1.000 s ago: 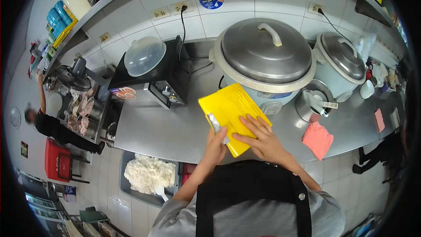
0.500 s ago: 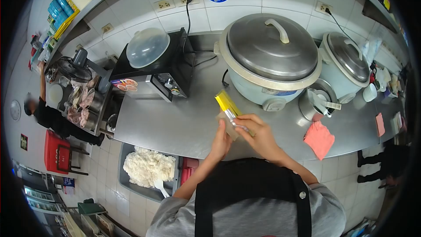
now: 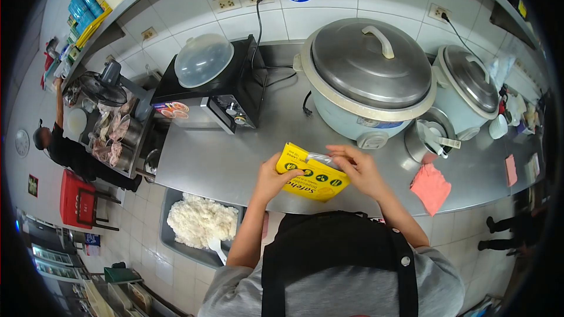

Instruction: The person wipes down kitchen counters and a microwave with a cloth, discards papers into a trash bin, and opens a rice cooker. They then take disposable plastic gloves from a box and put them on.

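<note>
My left hand [image 3: 271, 179] grips the left end of a flat yellow packet of disposable gloves [image 3: 315, 186], thumb across its printed front. The packet is held tilted above the front edge of the steel counter. Clear plastic gloves [image 3: 321, 159] stick out along its upper edge, bunched and shiny. My right hand [image 3: 361, 169] is closed at the packet's upper right, thumb and fingers pinching the clear plastic. Its fingertips partly hide where the plastic leaves the packet.
Behind the packet stand a large rice cooker [image 3: 370, 82] and a smaller one [image 3: 464, 82]. A microwave [image 3: 217, 103] is at left; a pot [image 3: 418, 144] and pink cloth [image 3: 430, 189] at right. Below the counter, a grey tub [image 3: 167, 236] holds rice. A person [image 3: 73, 155] stands far left.
The packet has turned from nearly edge-on to show its printed front. My left hand has shifted left along it, and my right hand has moved to the right with the clear plastic.
</note>
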Available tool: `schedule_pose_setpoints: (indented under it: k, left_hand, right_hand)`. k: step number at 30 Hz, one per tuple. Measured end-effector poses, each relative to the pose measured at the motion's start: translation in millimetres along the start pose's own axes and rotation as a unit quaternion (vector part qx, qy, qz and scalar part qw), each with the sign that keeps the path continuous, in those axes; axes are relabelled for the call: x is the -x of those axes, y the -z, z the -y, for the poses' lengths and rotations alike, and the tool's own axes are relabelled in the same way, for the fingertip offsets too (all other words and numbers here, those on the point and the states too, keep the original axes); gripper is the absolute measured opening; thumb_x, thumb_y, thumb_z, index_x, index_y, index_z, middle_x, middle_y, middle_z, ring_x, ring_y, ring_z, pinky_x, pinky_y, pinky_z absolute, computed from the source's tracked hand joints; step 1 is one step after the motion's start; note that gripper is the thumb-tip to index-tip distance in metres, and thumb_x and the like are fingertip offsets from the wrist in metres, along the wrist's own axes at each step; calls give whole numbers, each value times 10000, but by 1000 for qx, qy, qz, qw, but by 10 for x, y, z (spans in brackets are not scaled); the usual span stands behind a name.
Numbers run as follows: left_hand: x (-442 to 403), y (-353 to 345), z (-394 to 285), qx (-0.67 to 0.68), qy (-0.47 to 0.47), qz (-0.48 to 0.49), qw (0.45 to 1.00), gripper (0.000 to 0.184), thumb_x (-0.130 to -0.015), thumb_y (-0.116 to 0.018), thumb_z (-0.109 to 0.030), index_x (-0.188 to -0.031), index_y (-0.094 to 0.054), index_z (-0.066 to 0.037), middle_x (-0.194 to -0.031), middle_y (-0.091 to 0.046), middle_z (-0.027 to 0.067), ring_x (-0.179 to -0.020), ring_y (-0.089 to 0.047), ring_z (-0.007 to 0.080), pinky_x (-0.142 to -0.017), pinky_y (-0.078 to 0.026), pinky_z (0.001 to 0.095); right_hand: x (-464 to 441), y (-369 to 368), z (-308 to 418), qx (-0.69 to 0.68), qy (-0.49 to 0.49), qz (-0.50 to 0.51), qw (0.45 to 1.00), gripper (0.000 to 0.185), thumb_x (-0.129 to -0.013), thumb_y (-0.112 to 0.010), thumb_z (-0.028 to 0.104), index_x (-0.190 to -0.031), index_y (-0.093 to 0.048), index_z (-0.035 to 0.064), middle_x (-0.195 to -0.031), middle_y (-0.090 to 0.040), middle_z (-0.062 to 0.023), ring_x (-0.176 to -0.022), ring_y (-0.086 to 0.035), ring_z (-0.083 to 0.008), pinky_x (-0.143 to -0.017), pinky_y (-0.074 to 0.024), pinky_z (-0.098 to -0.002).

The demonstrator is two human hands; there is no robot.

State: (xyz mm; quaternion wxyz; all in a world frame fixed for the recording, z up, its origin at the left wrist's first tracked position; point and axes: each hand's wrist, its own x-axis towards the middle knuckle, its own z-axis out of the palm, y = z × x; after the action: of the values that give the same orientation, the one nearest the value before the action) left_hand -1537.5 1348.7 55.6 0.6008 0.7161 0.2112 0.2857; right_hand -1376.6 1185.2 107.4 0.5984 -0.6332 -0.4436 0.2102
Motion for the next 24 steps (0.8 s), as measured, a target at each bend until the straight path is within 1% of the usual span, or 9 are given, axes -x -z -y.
schedule_pose_setpoints:
  k: [2,4,7,10,14,16,19,22,24]
  left_hand:
    - [40,-31,-5,-11,-10,-8,1000,352,-686,-827,-147,-934,-632,8,-812,-698,76,-730,-646,114,-654,-508,270]
    - [40,-63,-25,-20,-23,-17,999,318,-689,-826,-146,-888,-631,7,-800,-697,81,-721,-647,112,-641,-507,266]
    - [33,-97,-48,-49,-52,-28,997,317,-685,-834,-174,-837,-621,5,-765,-694,88,-684,-650,110,-604,-504,265]
    - [5,-87,-94,-68,-78,-32,994,335,-679,-840,-197,-828,-617,4,-747,-693,96,-662,-657,117,-580,-502,269]
    - [-25,-76,-150,-116,-92,-48,988,347,-674,-844,-210,-797,-602,7,-746,-694,103,-661,-666,127,-566,-501,273]
    - [-56,-83,-143,-127,-101,-57,985,351,-673,-845,-213,-783,-595,8,-742,-692,106,-657,-666,128,-562,-500,273]
    - [-82,-79,-146,-90,-108,-78,987,360,-670,-847,-219,-763,-586,10,-721,-680,114,-632,-656,131,-546,-489,276]
    - [-85,-88,-277,-173,-131,-60,974,356,-670,-847,-217,-763,-587,7,-704,-669,119,-607,-646,141,-532,-478,281]
    - [-112,-119,-343,-186,-126,-35,974,322,-684,-834,-132,-874,-629,29,-790,-700,100,-683,-652,103,-605,-513,255]
  right_hand:
    - [-40,44,94,-12,4,4,1000,140,-864,-634,97,-967,-668,10,-813,-683,-86,-721,-637,-135,-660,-490,-253]
    - [-90,146,134,196,70,73,975,148,-838,-650,113,-945,-687,18,-857,-684,-101,-746,-658,-204,-673,-501,-271]
    - [-137,186,156,193,15,84,977,138,-840,-635,120,-911,-699,20,-897,-682,-119,-798,-666,-266,-701,-509,-297]
    - [-150,174,109,167,71,30,983,146,-864,-599,106,-941,-687,19,-914,-681,-131,-810,-671,-272,-702,-512,-324]
    - [-180,97,185,135,57,-21,989,165,-883,-570,104,-981,-677,26,-919,-680,-137,-873,-659,-282,-742,-507,-345]
    - [-217,15,268,147,161,-108,970,178,-857,-594,90,-1009,-675,44,-879,-672,-135,-881,-639,-268,-750,-498,-336]
    - [-244,128,205,212,191,-29,958,174,-836,-619,83,-995,-684,57,-854,-650,-120,-834,-611,-248,-717,-484,-317]
    - [-304,182,219,203,182,-37,961,171,-817,-650,97,-981,-688,66,-813,-628,-108,-727,-577,-243,-663,-470,-310]
    - [-350,184,250,189,203,-66,959,146,-826,-643,101,-957,-680,48,-801,-627,-99,-717,-577,-226,-660,-464,-302]
